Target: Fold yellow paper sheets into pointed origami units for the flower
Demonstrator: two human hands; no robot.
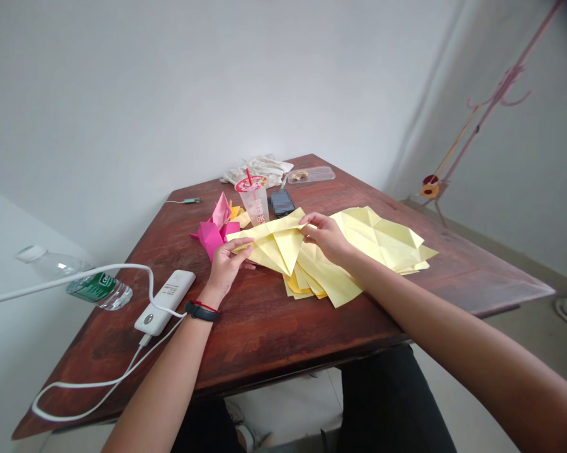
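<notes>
Between my two hands a folded sheet of yellow paper [276, 242] is held up over the table, with a triangular flap pointing down toward me. My left hand [228, 261] pinches its left end between thumb and fingers. At the upper right edge, my right hand [325, 236] grips it with the fingertips. More creased yellow sheets [377, 236] lie spread beneath and to the right of my right hand. Pink and magenta folded paper [212, 233] sits just beyond my left hand, with orange folded pieces [236, 212] beside it.
A plastic cup [256, 204] with a red straw stands behind the paper. White cloth [259, 168] and a clear tray [314, 174] are at the back. On the left are a white power bank [165, 302], a looping cable [70, 385] and a tilted-looking water bottle [94, 286].
</notes>
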